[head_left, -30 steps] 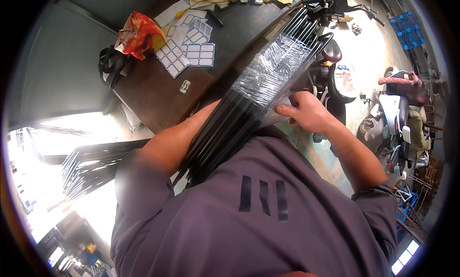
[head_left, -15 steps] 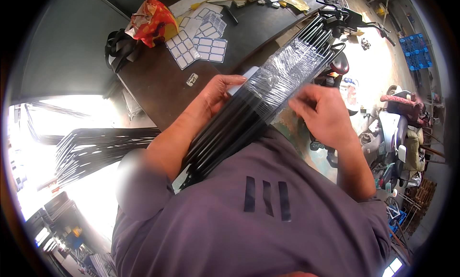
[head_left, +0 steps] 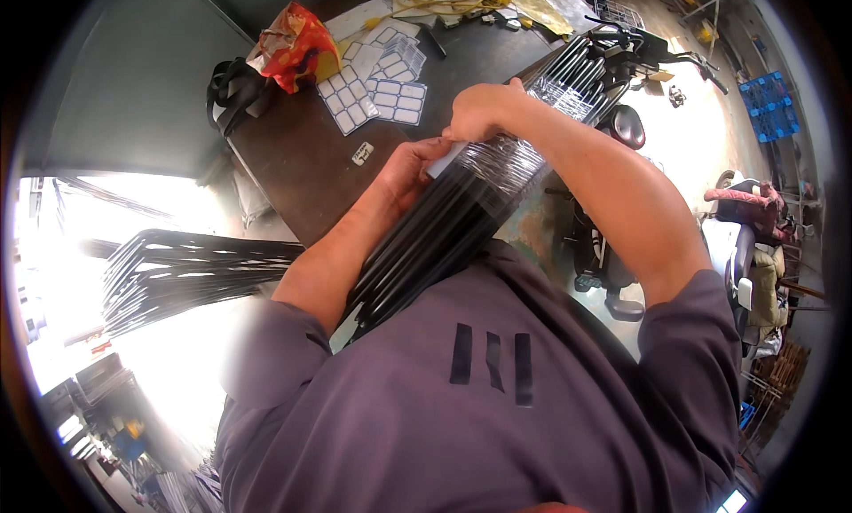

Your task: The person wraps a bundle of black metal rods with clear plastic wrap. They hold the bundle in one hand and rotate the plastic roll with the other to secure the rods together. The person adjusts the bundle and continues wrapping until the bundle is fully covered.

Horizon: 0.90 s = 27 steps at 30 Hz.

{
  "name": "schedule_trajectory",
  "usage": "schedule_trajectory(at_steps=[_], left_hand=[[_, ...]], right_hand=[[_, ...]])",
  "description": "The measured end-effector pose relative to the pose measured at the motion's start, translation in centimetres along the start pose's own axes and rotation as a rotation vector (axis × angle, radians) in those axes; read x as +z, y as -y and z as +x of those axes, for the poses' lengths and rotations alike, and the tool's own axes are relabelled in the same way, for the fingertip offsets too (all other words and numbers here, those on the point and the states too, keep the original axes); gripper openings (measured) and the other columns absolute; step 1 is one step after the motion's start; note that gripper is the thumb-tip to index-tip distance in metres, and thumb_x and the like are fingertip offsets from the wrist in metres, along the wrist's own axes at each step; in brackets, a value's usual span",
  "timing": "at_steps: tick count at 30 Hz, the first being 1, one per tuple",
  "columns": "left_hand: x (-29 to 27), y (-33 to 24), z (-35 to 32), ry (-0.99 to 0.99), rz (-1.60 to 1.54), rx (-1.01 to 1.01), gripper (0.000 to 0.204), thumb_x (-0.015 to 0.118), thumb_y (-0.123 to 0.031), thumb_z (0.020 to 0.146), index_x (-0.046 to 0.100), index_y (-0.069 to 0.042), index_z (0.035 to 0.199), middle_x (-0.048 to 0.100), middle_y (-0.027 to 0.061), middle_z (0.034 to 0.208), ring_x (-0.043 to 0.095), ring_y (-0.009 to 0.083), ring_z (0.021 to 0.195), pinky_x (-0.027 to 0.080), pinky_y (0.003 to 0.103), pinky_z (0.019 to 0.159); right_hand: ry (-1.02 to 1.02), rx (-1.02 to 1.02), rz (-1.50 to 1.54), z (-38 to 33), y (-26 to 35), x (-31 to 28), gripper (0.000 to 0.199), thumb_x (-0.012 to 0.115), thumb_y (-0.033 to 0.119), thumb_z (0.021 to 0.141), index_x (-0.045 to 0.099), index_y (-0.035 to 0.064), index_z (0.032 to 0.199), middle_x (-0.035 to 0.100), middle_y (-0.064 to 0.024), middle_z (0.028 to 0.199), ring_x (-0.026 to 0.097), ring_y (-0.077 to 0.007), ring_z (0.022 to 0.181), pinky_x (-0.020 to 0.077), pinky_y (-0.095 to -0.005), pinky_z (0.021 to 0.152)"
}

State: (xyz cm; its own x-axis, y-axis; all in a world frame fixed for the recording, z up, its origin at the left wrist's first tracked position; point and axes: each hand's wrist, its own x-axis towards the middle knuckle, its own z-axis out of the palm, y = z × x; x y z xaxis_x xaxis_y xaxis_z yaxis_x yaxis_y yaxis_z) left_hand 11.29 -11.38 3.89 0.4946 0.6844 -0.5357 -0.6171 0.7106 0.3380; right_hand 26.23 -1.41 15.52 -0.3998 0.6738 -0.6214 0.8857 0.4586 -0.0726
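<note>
Running from your chest up past the brown surface (head_left: 302, 167), the long bundle of black rods (head_left: 444, 238) lies slanted across your body, its upper stretch sheathed in clear plastic wrap (head_left: 568, 82). Half a second ago your hands sat apart on either flank of the bundle; now they have closed in together at the wrapped band near its middle, so the work has gathered on that one spot of film. Your right hand (head_left: 479, 112) arches over the top, its grip curled and pinching the wrap at the edge of the band. Your left hand (head_left: 408, 169) comes from beneath and beside it, fingers pressed against the rods and a pale strip just under the right hand; whether it pinches that strip you cannot tell. A second fan of black rods (head_left: 177, 273) lies well apart to your left. On the surface beyond sit sheets of white labels (head_left: 373, 87) and a red-and-orange bag (head_left: 297, 47).
</note>
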Motion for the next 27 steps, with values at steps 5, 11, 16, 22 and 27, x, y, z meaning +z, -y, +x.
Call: schedule_trajectory(at_steps=[5, 11, 16, 22, 27], left_hand=[[-4.3, 0.7, 3.4, 0.210, -0.003, 0.075, 0.049, 0.060, -0.040, 0.110, 0.065, 0.001, 0.137, 0.076, 0.0162, 0.123, 0.074, 0.0301, 0.114, 0.055, 0.046, 0.109], [0.4, 0.0, 1.2, -0.022, -0.018, 0.058, 0.055, 0.053, -0.045, 0.113, 0.058, 0.000, 0.145, 0.070, 0.0189, 0.137, 0.068, 0.0335, 0.123, 0.053, 0.049, 0.110], [-1.2, -0.6, 0.8, 0.105, -0.167, 0.087, 0.059, 0.048, -0.047, 0.115, 0.055, 0.001, 0.148, 0.066, 0.0192, 0.143, 0.067, 0.0338, 0.127, 0.051, 0.050, 0.113], [-2.1, 1.7, 1.1, 0.113, -0.095, -0.051, 0.055, 0.053, -0.043, 0.115, 0.060, 0.005, 0.141, 0.071, 0.0238, 0.130, 0.072, 0.0350, 0.119, 0.059, 0.051, 0.107], [0.1, 3.0, 1.0, 0.183, 0.014, -0.107, 0.051, 0.056, -0.044, 0.114, 0.064, 0.001, 0.136, 0.074, 0.0199, 0.123, 0.076, 0.0271, 0.107, 0.065, 0.043, 0.092]], right_hand=[[0.109, 0.068, 0.007, 0.2, 0.9, -1.2, 0.037, 0.068, 0.038, 0.096, 0.083, 0.0087, 0.112, 0.080, -0.0141, 0.108, 0.075, -0.0328, 0.099, 0.0355, -0.0644, 0.099], [0.104, 0.069, 0.130, 4.0, 1.1, -0.3, 0.035, 0.072, 0.029, 0.092, 0.082, 0.0137, 0.122, 0.080, -0.0125, 0.121, 0.075, -0.0332, 0.112, 0.0458, -0.0616, 0.099], [0.049, 0.072, 0.336, 5.5, 1.4, 0.0, 0.030, 0.068, 0.024, 0.092, 0.081, 0.0034, 0.109, 0.078, -0.0191, 0.102, 0.076, -0.0311, 0.086, 0.0539, -0.0471, 0.069], [-0.017, -0.059, 0.445, -5.5, -0.7, -4.1, 0.057, 0.076, 0.046, 0.093, 0.072, -0.0086, 0.078, 0.062, -0.0132, 0.068, 0.059, -0.0266, 0.058, 0.0430, -0.0494, 0.051], [0.090, 0.165, 0.735, -16.0, -3.9, -2.3, 0.066, 0.087, 0.053, 0.088, 0.074, -0.0100, 0.076, 0.065, -0.0114, 0.068, 0.061, -0.0175, 0.053, 0.0460, -0.0322, 0.042]])
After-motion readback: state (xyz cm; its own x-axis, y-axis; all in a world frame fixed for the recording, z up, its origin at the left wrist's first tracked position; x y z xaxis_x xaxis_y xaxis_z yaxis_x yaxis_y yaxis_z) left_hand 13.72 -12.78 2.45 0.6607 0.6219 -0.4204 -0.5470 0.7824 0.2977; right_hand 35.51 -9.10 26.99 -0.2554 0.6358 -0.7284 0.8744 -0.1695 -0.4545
